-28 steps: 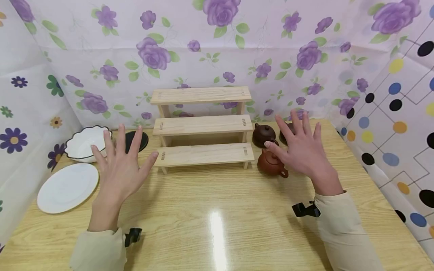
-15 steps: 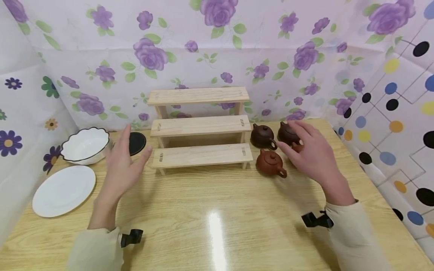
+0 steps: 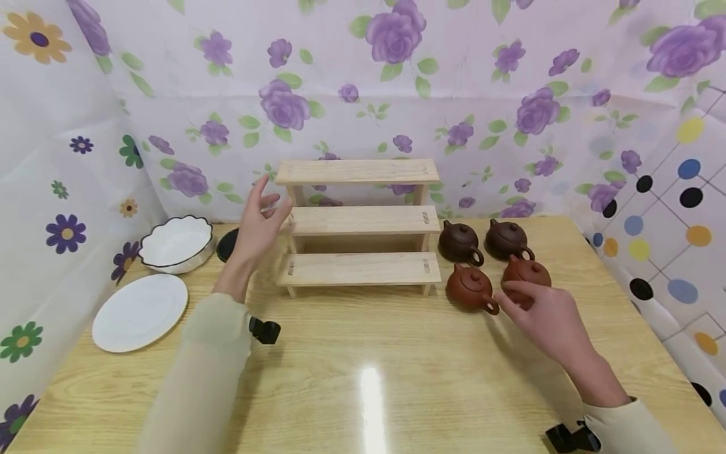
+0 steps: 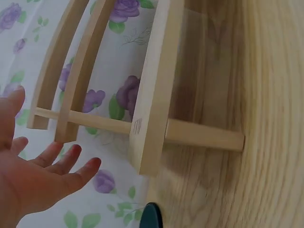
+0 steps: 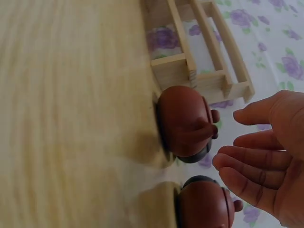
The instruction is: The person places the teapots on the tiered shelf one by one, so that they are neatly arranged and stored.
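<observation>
purple-rose cloth (image 3: 329, 113) hangs across the back, with dotted cloth (image 3: 641, 227) on the right side and daisy-printed cloth (image 3: 51, 157) on the left, enclosing a pale wood-grain surface (image 3: 317, 366) that catches a bright streak of light. in the middle stands a three-tier wooden stand (image 3: 357, 270), its tiers rising toward the back.

just right of it, four teapots sit in two pairs: two dark brown teapots (image 3: 458, 241) behind and two reddish-brown teapots (image 3: 467, 290) in front, all lids on. the front left teapot has its spout toward the back left and its ring handle toward the front right.

the person's right hand (image 3: 553, 321) hovers by the front pair, fingers relaxed and slightly bent, holding nothing; the right wrist view shows a gap between thumb and fingers. the left hand (image 3: 256, 230) is raised beside the stand's left end, fingers spread and loosely curved around air; whether a fingertip touches the wood cannot be told.

farther left are a black disc (image 3: 227, 246), a white scalloped bowl (image 3: 177, 239) with a dark rim, and a white plate (image 3: 140, 313) nearer the front.
</observation>
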The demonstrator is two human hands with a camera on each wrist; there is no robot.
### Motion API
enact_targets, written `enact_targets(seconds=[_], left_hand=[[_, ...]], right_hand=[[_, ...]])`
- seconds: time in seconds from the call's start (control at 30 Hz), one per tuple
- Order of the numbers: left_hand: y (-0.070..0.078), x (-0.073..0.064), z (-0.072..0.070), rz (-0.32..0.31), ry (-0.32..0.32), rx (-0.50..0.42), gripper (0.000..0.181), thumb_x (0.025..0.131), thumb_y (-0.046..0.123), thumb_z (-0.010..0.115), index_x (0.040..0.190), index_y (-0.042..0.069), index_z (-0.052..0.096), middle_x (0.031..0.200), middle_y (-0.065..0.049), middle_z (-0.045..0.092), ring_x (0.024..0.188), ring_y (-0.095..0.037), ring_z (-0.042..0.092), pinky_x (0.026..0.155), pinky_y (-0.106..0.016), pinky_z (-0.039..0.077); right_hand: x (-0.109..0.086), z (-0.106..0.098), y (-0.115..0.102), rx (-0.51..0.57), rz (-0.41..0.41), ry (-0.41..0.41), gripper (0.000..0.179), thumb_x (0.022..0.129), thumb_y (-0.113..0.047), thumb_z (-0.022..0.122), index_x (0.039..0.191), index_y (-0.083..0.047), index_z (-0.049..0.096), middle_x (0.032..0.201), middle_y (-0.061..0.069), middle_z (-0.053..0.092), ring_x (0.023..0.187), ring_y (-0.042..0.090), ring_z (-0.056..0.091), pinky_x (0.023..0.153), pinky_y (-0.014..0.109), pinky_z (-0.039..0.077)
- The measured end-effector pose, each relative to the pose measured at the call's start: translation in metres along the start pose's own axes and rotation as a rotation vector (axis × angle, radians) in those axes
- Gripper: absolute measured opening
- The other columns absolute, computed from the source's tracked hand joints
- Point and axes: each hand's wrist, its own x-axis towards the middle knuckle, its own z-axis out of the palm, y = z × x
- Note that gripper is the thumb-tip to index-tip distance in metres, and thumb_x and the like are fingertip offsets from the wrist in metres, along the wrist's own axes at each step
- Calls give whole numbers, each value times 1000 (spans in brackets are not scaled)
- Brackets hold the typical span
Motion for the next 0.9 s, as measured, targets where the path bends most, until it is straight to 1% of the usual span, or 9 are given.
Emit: enact_targets(seconds=[0.07, 0.13, 0.27, 0.37, 0.47, 0.53, 0.67, 0.8, 0.9], left_hand=[[-4, 6, 4, -21, 23, -44, 83, 109, 41, 58, 172, 33, 6, 165, -21, 34, 150, -39, 42, 116, -54, 43], [-8, 12, 9, -26, 45, -66, 79, 109, 42, 58, 172, 34, 11, 158, -21, 42, 143, -37, 49, 107, -46, 49], [-11, 18, 24, -14, 85, -42, 70, 109, 44, 57, 170, 36, 23, 138, -15, 56, 118, -24, 61, 84, -30, 52], [-14, 22, 30, -13, 114, -30, 65, 109, 47, 55, 168, 36, 29, 126, -8, 60, 99, -15, 61, 78, -31, 52], [-17, 25, 30, -21, 150, -30, 61, 110, 48, 53, 166, 38, 34, 114, -3, 61, 86, -12, 58, 73, -34, 50], [-19, 27, 30, -17, 170, -20, 58, 110, 48, 53, 165, 38, 37, 106, -1, 60, 79, -12, 55, 69, -31, 48], [-20, 32, 28, 3, 194, -2, 56, 110, 47, 54, 163, 39, 40, 95, 0, 56, 73, -11, 50, 63, -25, 42], [-19, 34, 23, 19, 217, 8, 57, 109, 47, 55, 164, 38, 41, 93, 1, 55, 74, -11, 50, 64, -26, 43], [-18, 33, 18, 25, 235, 6, 57, 109, 48, 56, 164, 39, 40, 92, 2, 55, 74, -11, 49, 64, -25, 42]], right_hand=[[-4, 3, 1, 0, 13, -11, 30, 95, -26, 80, 110, 0, 82, 70, 4, 75, 61, 15, 67, 58, 36, 51], [-7, 4, 3, 6, 23, -20, 29, 95, -25, 80, 110, 0, 81, 74, 5, 77, 64, 17, 69, 60, 37, 53], [-15, 6, 6, 16, 51, -35, 26, 93, -22, 82, 106, 1, 81, 78, 4, 77, 65, 18, 70, 61, 36, 53], [-19, 8, 7, 17, 62, -54, 23, 92, -21, 83, 103, -1, 82, 78, 4, 77, 65, 17, 70, 61, 33, 53], [-20, 13, 7, 16, 61, -78, 20, 92, -21, 83, 101, -3, 83, 79, 4, 78, 66, 16, 71, 63, 34, 53], [-20, 16, 6, 13, 58, -89, 19, 91, -21, 84, 100, -5, 84, 77, 4, 78, 66, 15, 70, 64, 36, 53], [-20, 20, 4, 15, 66, -95, 19, 91, -22, 84, 101, -6, 84, 77, 3, 77, 68, 14, 69, 65, 36, 52], [-16, 22, 1, 36, 70, -97, 23, 93, -24, 83, 105, -5, 84, 82, 5, 79, 69, 15, 70, 64, 34, 52], [-11, 24, 0, 51, 45, -67, 21, 93, -23, 83, 103, -4, 84, 82, 6, 79, 68, 15, 70, 61, 31, 51]])
